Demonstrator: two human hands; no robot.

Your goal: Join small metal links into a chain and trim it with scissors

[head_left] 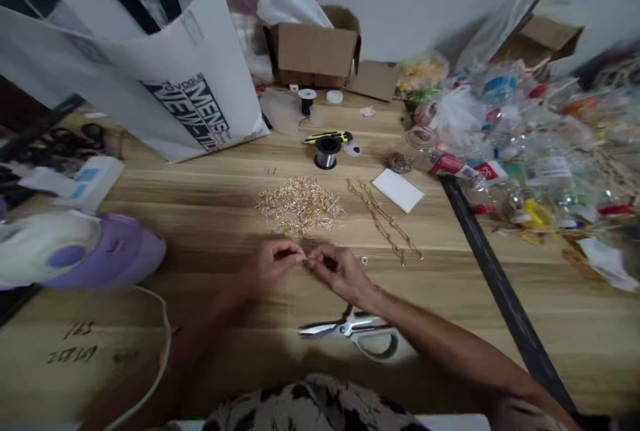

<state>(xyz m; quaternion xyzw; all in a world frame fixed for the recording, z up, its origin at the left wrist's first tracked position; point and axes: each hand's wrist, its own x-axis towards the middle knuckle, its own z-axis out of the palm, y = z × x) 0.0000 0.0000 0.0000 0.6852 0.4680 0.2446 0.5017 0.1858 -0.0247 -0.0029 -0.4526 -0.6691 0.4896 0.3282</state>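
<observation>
My left hand [276, 261] and my right hand [341, 269] meet fingertip to fingertip over the table. Each pinches with thumb and forefinger on something tiny between them, too small and blurred to name. Just beyond my fingers lies a loose pile of small gold and clear beaded pieces [300, 205]. Two thin gold chains [384, 221] stretch out to the right of the pile. A little ring [364, 261] rests beside my right hand. Below my hands, scissors with pale handles [350, 329] lie with the blades pointing left, partly under my right wrist.
A wire spool [327, 153], a yellow-black cutter knife [327, 138] and a white card [398, 190] lie farther back. At left stand a purple-white appliance [110, 254] with a cord and a large paper bag [200, 91]. Plastic-bagged goods [530, 144] crowd the right beyond a dark strip [500, 284].
</observation>
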